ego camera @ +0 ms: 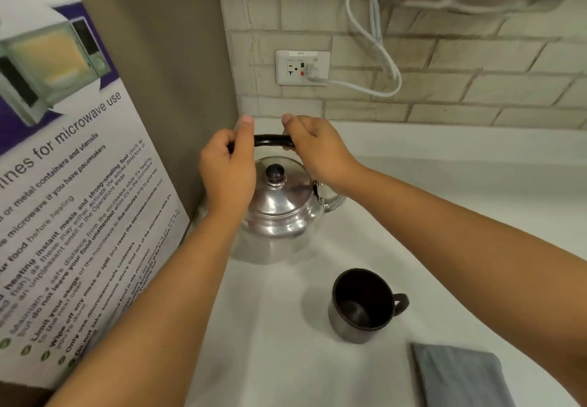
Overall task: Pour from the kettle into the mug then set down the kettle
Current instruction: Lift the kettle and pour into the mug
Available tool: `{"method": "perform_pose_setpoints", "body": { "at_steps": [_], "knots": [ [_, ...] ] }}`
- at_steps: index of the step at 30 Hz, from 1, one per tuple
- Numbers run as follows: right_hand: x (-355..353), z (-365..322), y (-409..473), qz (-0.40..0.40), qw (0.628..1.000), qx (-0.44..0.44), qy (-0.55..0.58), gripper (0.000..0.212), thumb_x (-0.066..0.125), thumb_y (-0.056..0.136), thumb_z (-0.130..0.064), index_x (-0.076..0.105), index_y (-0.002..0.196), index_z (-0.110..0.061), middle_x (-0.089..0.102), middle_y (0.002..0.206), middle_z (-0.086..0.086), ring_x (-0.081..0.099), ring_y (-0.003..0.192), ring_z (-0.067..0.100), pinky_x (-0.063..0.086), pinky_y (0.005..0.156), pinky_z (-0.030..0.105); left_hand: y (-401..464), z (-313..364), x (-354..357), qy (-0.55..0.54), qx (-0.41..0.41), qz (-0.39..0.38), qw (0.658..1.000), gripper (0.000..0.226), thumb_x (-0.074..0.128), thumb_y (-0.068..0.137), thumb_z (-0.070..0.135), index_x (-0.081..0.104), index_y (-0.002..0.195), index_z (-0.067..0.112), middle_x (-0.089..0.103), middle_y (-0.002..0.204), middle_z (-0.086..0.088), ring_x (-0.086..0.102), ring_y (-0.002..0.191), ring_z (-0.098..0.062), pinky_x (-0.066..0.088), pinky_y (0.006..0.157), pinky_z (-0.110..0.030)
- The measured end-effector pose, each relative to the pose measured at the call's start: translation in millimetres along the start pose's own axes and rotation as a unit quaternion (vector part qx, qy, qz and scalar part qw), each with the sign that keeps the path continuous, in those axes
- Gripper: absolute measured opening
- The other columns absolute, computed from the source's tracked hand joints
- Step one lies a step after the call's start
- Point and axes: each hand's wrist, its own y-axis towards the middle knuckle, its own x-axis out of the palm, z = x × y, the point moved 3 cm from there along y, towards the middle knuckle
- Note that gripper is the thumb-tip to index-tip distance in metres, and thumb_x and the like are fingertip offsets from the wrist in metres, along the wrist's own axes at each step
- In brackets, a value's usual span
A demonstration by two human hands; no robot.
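Observation:
A shiny steel kettle (279, 216) with a black lid knob stands on the white counter (279, 327) in the back corner, its spout pointing right. Its black handle (273, 140) arches over the lid. My left hand (227, 168) grips the handle's left end and my right hand (317, 149) grips its right end. A dark mug (362, 305) with a steel outside sits upright on the counter to the right and nearer me, handle pointing right. It looks empty.
A microwave-use poster (73, 200) leans along the left side. A wall socket (302, 68) with a white cable (374, 57) sits on the tiled wall behind. A folded grey cloth (460, 378) lies at the near right.

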Motion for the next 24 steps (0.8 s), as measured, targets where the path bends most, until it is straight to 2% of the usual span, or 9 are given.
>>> {"method": "perform_pose_setpoints", "body": {
  "at_steps": [2, 4, 6, 8, 14, 17, 19, 22, 24],
  "knots": [
    [-8, -11, -11, -0.011, 1.0, -0.015, 0.008, 0.043, 0.039, 0.1, -0.032, 0.056, 0.064, -0.015, 0.049, 0.056, -0.005, 0.045, 0.05, 0.001, 0.038, 0.059, 0.02, -2, 9, -5, -0.006, -0.007, 0.017, 1.0, 0.05, 0.059, 0.088, 0.039, 0.034, 0.049, 0.022, 0.033, 0.039, 0.014, 0.032, 0.044, -0.003, 0.029, 0.045, -0.015],
    [-21, -16, -25, -0.006, 0.999, -0.019, 0.035, 0.038, 0.04, 0.1, -0.03, 0.064, 0.078, -0.011, 0.058, 0.067, 0.0, 0.053, 0.064, 0.008, 0.044, 0.069, 0.025, -7, 14, -11, -0.012, -0.017, 0.025, 0.999, 0.048, 0.06, 0.083, 0.036, 0.036, 0.044, 0.024, 0.033, 0.037, 0.013, 0.03, 0.043, -0.004, 0.029, 0.045, -0.019],
    [-37, -10, -46, 0.023, 0.999, -0.014, 0.043, 0.035, 0.041, 0.1, -0.03, 0.068, 0.092, -0.01, 0.063, 0.079, -0.003, 0.058, 0.073, 0.005, 0.045, 0.072, 0.016, -14, 19, -17, -0.022, -0.019, 0.018, 0.999, 0.048, 0.059, 0.079, 0.033, 0.036, 0.038, 0.026, 0.03, 0.036, 0.013, 0.027, 0.041, -0.004, 0.027, 0.043, -0.019],
    [-51, 5, -74, 0.055, 0.998, 0.0, 0.03, 0.034, 0.041, 0.1, -0.032, 0.068, 0.095, -0.012, 0.066, 0.082, -0.007, 0.059, 0.073, -0.004, 0.043, 0.07, 0.008, -23, 23, -24, -0.03, -0.019, 0.008, 0.999, 0.047, 0.058, 0.077, 0.031, 0.036, 0.036, 0.026, 0.027, 0.035, 0.013, 0.025, 0.04, -0.004, 0.025, 0.04, -0.019],
    [-69, 81, -175, 0.164, 0.977, 0.131, 0.025, 0.04, 0.041, 0.099, -0.034, 0.067, 0.079, -0.011, 0.066, 0.077, -0.004, 0.058, 0.073, 0.008, 0.044, 0.076, 0.026, -49, 39, -43, -0.032, -0.015, 0.01, 0.999, 0.043, 0.059, 0.072, 0.028, 0.036, 0.036, 0.024, 0.026, 0.034, 0.013, 0.024, 0.038, -0.004, 0.023, 0.038, -0.017],
    [-61, 111, -210, 0.169, 0.968, 0.181, 0.036, 0.043, 0.041, 0.099, -0.035, 0.06, 0.069, -0.01, 0.06, 0.069, -0.002, 0.054, 0.066, 0.008, 0.043, 0.073, 0.028, -60, 43, -51, -0.025, -0.024, 0.005, 0.999, 0.041, 0.059, 0.07, 0.03, 0.035, 0.037, 0.024, 0.026, 0.034, 0.013, 0.024, 0.038, -0.005, 0.024, 0.038, -0.017],
    [-53, 121, -222, 0.158, 0.967, 0.193, 0.042, 0.043, 0.042, 0.098, -0.035, 0.053, 0.063, -0.013, 0.056, 0.062, -0.007, 0.051, 0.06, 0.006, 0.042, 0.067, 0.025, -67, 46, -54, -0.016, -0.024, 0.001, 1.0, 0.041, 0.059, 0.069, 0.03, 0.036, 0.036, 0.023, 0.026, 0.035, 0.012, 0.024, 0.039, -0.006, 0.025, 0.039, -0.018],
    [-40, 126, -229, 0.123, 0.971, 0.193, 0.061, 0.046, 0.042, 0.099, -0.036, 0.044, 0.057, -0.017, 0.05, 0.048, -0.014, 0.045, 0.048, 0.0, 0.04, 0.053, 0.01, -75, 53, -61, -0.007, -0.02, -0.004, 1.0, 0.039, 0.059, 0.068, 0.03, 0.038, 0.037, 0.022, 0.028, 0.035, 0.011, 0.026, 0.04, -0.006, 0.027, 0.04, -0.02],
    [-38, 127, -230, 0.103, 0.977, 0.183, 0.028, 0.048, 0.039, 0.099, -0.038, 0.042, 0.056, -0.017, 0.048, 0.05, -0.012, 0.044, 0.049, 0.004, 0.04, 0.052, 0.013, -78, 57, -64, -0.003, -0.019, -0.006, 1.0, 0.037, 0.059, 0.067, 0.03, 0.038, 0.038, 0.021, 0.028, 0.035, 0.011, 0.026, 0.04, -0.007, 0.027, 0.041, -0.022]
  ]
}}
